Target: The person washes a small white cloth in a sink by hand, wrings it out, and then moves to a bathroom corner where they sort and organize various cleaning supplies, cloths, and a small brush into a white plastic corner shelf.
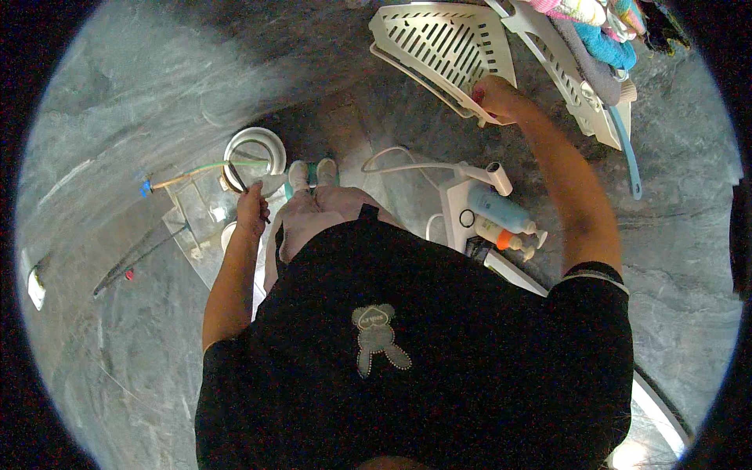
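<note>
My left hand (251, 210) is closed around a thin dark stick-like handle (236, 177), whose far end I cannot make out. Beside it is a pale, greyish-white piece (272, 185); whether it belongs to the handle is unclear. Just beyond that hand stands a round white bucket (276, 141) on the floor. My right arm reaches up to a white slotted corner shelf (450, 37) on the wall. There my right hand (497, 99) is curled at the shelf's near corner, with a small reddish-pink spot at the fingers. What these fingers hold is mostly hidden.
Right of the shelf, a second white rack (583, 106) carries colourful towels (599, 43) and a hanging blue brush handle (624, 153). Pump bottles (501, 213) stand by a white shower fitting (464, 174). Left are a bamboo-coloured stick (184, 175) and a glossy surface with clutter.
</note>
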Demonstrator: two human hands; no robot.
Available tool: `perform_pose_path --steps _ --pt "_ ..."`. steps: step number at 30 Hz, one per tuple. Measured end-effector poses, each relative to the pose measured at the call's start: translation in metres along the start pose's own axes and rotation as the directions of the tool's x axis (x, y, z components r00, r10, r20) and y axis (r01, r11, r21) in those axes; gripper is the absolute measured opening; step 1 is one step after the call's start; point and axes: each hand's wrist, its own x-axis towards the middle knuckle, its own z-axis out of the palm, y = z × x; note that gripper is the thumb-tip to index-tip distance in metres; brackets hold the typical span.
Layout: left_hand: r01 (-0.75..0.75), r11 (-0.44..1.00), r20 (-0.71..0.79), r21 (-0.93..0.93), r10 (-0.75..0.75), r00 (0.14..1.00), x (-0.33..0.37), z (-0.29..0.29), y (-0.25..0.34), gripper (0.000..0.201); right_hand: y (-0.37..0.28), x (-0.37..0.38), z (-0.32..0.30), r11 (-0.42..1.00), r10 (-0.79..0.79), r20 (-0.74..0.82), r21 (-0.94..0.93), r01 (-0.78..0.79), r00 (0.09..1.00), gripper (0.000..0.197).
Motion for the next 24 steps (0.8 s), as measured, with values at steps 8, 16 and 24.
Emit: perform_pose_path --steps 8,16,24 --pt "0.058 0.995 0.0 0.077 -0.059 0.998 -0.007 0.01 -0.004 0.019 -0.034 0.052 -0.016 0.928 -0.14 0.019 0.352 0.124 0.99 0.016" --pt "-0.059 0.998 0.04 0.011 0.059 0.997 -0.006 0.019 0.014 0.019 0.008 0.05 0.005 0.91 -0.175 0.113 0.398 0.117 0.978 0.009" --pt "-0.018 1.0 -0.018 0.002 0.018 1.0 0.004 -0.011 -0.003 0.018 -0.004 0.035 -0.005 0.956 -0.24 0.055 0.185 0.226 0.969 0.013"
